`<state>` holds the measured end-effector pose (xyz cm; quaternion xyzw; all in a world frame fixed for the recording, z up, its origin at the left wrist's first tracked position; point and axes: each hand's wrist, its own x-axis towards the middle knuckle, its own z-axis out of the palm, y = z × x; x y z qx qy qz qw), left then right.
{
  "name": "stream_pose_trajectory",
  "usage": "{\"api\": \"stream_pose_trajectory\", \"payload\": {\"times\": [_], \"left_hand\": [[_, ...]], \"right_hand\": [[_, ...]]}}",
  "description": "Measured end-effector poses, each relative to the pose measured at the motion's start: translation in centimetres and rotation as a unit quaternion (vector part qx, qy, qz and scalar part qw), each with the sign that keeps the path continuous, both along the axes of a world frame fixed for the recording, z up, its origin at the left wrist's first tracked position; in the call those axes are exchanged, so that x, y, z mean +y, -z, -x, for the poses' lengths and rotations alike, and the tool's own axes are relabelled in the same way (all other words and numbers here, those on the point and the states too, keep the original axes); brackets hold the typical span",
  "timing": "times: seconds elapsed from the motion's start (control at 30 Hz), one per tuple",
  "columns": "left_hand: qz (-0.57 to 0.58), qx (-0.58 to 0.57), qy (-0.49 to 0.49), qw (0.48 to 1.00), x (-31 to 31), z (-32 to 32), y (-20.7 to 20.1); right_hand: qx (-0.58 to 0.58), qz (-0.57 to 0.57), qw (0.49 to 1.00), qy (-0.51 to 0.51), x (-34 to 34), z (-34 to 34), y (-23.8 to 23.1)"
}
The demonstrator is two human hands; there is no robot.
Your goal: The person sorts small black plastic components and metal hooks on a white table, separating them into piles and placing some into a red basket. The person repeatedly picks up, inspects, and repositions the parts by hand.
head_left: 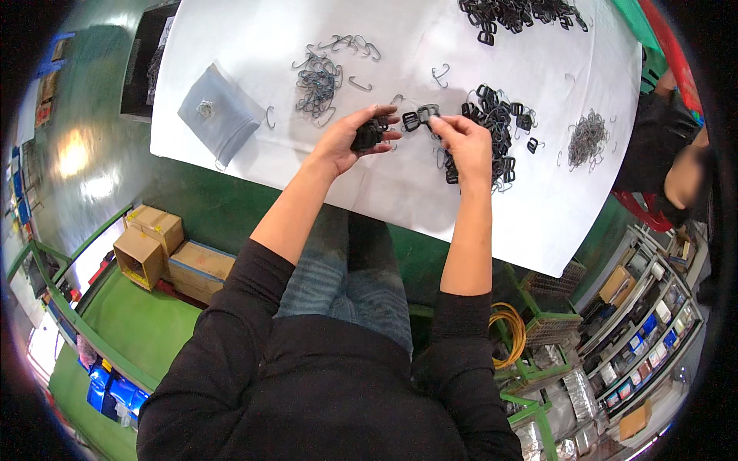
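Note:
Several black plastic buckles (369, 136) sit bunched in my left hand (343, 146), its fingers curled around them and pointing right. Across a small gap, my right hand (467, 147) pinches a black buckle piece (421, 117) between thumb and fingertips. Just beyond that hand spreads a heap of black buckles with wire hooks (498, 127). A looser pile of bent wire hooks (319, 83) lies up and left of my left hand. One stray double hook (440, 74) rests between the piles.
A white-covered table (284, 165) carries everything. More black buckles (516, 14) lie at the far edge, a small wire pile (589, 140) at right, and a clear plastic bag (219, 114) at left. Another person (653, 150) is beyond the right edge. Cardboard boxes (201, 265) stand below left.

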<state>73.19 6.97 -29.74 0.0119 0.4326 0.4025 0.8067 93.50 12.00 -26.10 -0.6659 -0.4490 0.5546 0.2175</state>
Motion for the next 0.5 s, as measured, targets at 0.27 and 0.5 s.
{"api": "stream_pose_trajectory", "payload": {"times": [0.27, 0.5], "left_hand": [[-0.060, 0.075, 0.064, 0.993, 1.9, -1.2, -0.9], [-0.082, 0.086, 0.131, 0.984, 1.9, 0.0, -1.2]], "right_hand": [[0.052, 0.012, 0.997, -0.061, -0.1, 1.6, -0.5], [0.146, 0.004, 0.988, -0.058, 0.0, 2.0, -0.1]]}}
